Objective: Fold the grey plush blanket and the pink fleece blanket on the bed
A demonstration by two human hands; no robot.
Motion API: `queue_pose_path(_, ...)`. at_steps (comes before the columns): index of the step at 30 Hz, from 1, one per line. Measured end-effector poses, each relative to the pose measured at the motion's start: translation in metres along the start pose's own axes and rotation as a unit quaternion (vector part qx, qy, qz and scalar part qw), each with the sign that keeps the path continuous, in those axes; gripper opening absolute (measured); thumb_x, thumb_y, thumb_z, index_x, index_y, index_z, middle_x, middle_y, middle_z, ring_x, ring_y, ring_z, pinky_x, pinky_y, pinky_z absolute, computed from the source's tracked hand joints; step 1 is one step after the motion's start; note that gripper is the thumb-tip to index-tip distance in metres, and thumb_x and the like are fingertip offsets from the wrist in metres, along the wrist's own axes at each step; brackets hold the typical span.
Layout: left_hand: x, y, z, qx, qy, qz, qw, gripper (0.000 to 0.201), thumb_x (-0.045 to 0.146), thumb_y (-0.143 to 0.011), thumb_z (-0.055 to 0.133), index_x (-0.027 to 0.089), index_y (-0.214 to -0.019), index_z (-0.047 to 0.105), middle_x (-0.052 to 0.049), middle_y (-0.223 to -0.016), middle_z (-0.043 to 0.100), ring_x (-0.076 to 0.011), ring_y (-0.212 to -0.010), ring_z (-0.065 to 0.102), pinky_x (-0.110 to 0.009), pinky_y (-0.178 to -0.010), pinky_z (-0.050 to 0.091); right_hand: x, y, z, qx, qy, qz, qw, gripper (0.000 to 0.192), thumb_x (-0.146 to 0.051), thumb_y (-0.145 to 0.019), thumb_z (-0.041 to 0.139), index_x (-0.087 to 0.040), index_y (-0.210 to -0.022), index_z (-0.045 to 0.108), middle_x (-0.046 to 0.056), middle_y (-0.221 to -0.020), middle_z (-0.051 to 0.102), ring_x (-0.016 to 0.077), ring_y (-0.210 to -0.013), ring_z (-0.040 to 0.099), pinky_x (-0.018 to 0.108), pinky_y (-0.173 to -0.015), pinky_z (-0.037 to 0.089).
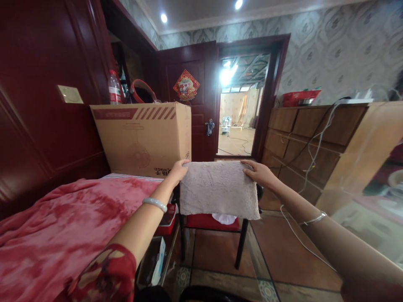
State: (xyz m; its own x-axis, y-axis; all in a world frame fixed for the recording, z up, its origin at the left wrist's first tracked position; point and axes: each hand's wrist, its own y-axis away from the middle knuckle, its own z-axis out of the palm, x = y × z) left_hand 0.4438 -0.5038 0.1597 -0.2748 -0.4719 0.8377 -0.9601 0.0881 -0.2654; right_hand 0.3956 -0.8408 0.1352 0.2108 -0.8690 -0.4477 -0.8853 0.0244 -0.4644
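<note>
A red blanket (pixel 56 226) covered the bed at far left, with a large cardboard box (pixel 143 138) standing behind it against the dark wood wall and a plastic bottle (pixel 114 88) on top. My left hand (pixel 178 171), a pale bangle (pixel 154 204) on the wrist, had its fingers (pixel 184 162) closed over the upper left corner of a grey-beige towel (pixel 218 191). The towel hung flat between both hands, its long axis running level from left to right, its lower edge dropping free in front of a small red-seated stool (pixel 210 222) that stood on the tiled floor. The cloth lay directly ahead of me, held out at arm's length, neither hand visibly nearer than the other. My right hand (pixel 260 173) pinched the upper right corner, fingers clamped down over the top edge. Beyond it, an open doorway (pixel 239 121) showed a bright room, and a wooden cabinet (pixel 302 138) with trailing white cables (pixel 315 147) ran along the right wall.
</note>
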Motion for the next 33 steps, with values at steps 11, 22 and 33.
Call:
queue_pose_path(11, 0.018, 0.014, 0.012, -0.037, -0.303, 0.237, 0.923, 0.098, 0.064, -0.072, 0.073, 0.022, -0.153, 0.036, -0.018, -0.164, 0.024, -0.0425, -0.15, 0.016, -0.061, -0.12, 0.012, -0.04, 0.005, 0.006, -0.036, 0.171, -0.175, 0.969, 0.09, -0.072, -0.08, 0.062, -0.029, -0.155, 0.036, 0.014, -0.161, 0.029, 0.0463, -0.146, 0.022, 0.066, -0.112, 0.026)
queue_pose_path(22, -0.007, 0.015, 0.028, -0.072, -0.382, 0.286, 0.876, 0.102, 0.073, -0.066, 0.072, 0.021, -0.148, 0.04, -0.017, -0.135, 0.056, -0.038, -0.126, 0.051, -0.052, -0.108, 0.037, -0.028, 0.001, 0.02, -0.089, 0.132, -0.235, 0.959, 0.104, -0.073, -0.07, 0.07, -0.026, -0.155, 0.034, 0.017, -0.151, 0.045, 0.0399, -0.133, 0.046, 0.057, -0.108, 0.037)
queue_pose_path(33, -0.022, 0.027, 0.011, -0.087, -0.391, 0.293, 0.868, 0.112, 0.066, -0.068, 0.075, 0.024, -0.157, 0.022, -0.019, -0.166, 0.017, -0.0398, -0.152, 0.016, -0.06, -0.121, 0.015, -0.03, 0.001, 0.021, -0.084, 0.135, -0.242, 0.957, 0.098, -0.067, -0.072, 0.07, -0.025, -0.154, 0.037, 0.016, -0.15, 0.047, 0.0388, -0.133, 0.047, 0.055, -0.106, 0.039)
